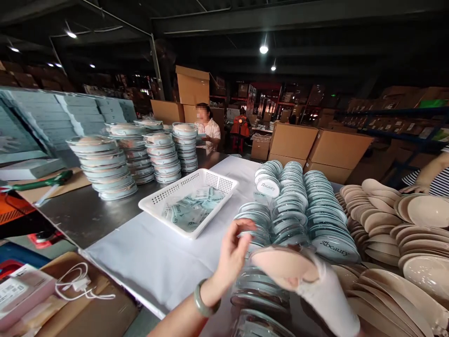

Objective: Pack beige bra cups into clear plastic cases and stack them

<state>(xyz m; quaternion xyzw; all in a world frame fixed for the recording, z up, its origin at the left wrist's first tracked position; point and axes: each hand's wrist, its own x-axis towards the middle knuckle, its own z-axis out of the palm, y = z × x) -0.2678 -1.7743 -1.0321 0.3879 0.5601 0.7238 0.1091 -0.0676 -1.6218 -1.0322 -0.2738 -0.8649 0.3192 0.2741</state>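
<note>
Left hand, bare, jade-green bangle at wrist, fingers curled and pinching the near edge of a beige cosmetic puff. Right hand, in a white glove with worn holes, cupped under the same puff and gripping it from the far side. Puff held just above the near end of the rows of clear round cases, touching none that can be made out.

Relative to those rows of cases: white mesh basket of small teal sachets to the left, on a white sheet. Piles of loose beige puffs immediately right, some overlapping. Stacks of filled cases well beyond the basket, far left on bare metal tabletop. Another person (seated, light top) behind, past the far end of the table. Brown cartons behind and right. A striped sleeve at the right edge, beyond the loose puffs.
</note>
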